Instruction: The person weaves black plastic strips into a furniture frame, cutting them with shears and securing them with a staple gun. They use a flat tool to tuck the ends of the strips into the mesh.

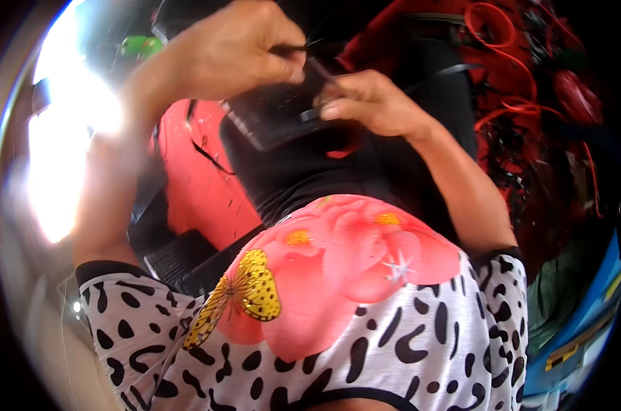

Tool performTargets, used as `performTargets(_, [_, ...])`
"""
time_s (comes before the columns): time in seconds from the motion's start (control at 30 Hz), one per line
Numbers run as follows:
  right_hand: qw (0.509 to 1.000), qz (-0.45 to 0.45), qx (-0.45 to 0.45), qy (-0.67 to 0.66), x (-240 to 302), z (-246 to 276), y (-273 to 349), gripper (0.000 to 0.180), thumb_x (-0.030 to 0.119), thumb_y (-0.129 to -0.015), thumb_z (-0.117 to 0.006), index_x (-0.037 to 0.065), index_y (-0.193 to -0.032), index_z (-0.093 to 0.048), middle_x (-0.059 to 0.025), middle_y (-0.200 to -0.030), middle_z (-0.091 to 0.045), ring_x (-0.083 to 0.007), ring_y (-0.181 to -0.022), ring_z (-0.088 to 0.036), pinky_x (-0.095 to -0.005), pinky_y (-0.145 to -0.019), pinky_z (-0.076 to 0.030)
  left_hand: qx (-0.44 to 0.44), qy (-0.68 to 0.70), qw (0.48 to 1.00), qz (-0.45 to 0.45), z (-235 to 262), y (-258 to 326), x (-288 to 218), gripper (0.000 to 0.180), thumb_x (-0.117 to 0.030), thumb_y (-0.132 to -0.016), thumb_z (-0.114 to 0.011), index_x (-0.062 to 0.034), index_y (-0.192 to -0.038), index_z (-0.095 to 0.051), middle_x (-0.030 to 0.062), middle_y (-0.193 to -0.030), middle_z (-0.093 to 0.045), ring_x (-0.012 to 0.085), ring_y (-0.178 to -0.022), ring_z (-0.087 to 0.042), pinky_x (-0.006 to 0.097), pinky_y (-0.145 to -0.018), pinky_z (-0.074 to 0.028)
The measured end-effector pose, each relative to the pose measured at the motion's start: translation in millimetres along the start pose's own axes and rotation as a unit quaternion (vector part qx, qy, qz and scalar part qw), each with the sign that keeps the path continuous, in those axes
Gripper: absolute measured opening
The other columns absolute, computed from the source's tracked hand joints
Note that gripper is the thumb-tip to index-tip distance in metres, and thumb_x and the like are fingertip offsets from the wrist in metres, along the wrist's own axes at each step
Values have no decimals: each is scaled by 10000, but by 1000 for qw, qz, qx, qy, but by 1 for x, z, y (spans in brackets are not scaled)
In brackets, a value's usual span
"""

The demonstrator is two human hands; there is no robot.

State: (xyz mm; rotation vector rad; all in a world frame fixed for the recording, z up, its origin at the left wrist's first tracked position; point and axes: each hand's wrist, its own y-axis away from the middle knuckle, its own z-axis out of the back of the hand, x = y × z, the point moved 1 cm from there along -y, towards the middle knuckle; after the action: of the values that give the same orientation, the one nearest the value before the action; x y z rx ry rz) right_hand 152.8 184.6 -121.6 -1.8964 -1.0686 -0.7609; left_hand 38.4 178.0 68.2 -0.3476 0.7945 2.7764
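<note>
Far left: green thing [141, 46], blurred, past the left wrist. Left hand [256, 51] next: thumb and finger pinched tight on a thin dark piece [290, 49] that pokes out rightward; can't tell what it is. Red surface [194, 185] below, left of the lap, dark strap [211, 156] across it.

Middle: dark panel [273, 123] over the lap, between the hands, tilted. Long axis looks lower left to upper right, but fingers hide the upper end. It lies below and slightly right of the left-hand pinch; can't tell if the thin piece touches it.

Right hand [372, 103] is nearer: thumb on the panel's right side, grip narrow, fingers around the edge, seemingly clamped. Small grey strip [310, 115] by the thumb tip. Far right: red cord [512, 58], loosely coiled.
</note>
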Motion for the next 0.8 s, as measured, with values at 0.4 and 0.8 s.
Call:
performTargets(0.4, [970, 135, -90, 179, 18, 83, 74, 308, 302, -711, -704, 93, -932, -657, -128, -731, -629, -191, -625, -601, -304, -558, -449, 246, 127, 949, 151, -43, -129, -71, 122, -60, -648, -703, 20, -655, -612, 14, -496, -516, 70, -424, -487, 225, -397, -370])
performTargets(0.8, [979, 10, -45, 198, -4, -5, -24, 183, 217, -791, -639, 36, -819, -625, -46, -635, -564, -83, -588, -488, -274, -539, -401, -102, 25, 993, -45, -22, -1, 43, 242, -208, -797, -562, 17, -753, -485, 88, -574, -387, 141, -535, -366, 295, -507, -347])
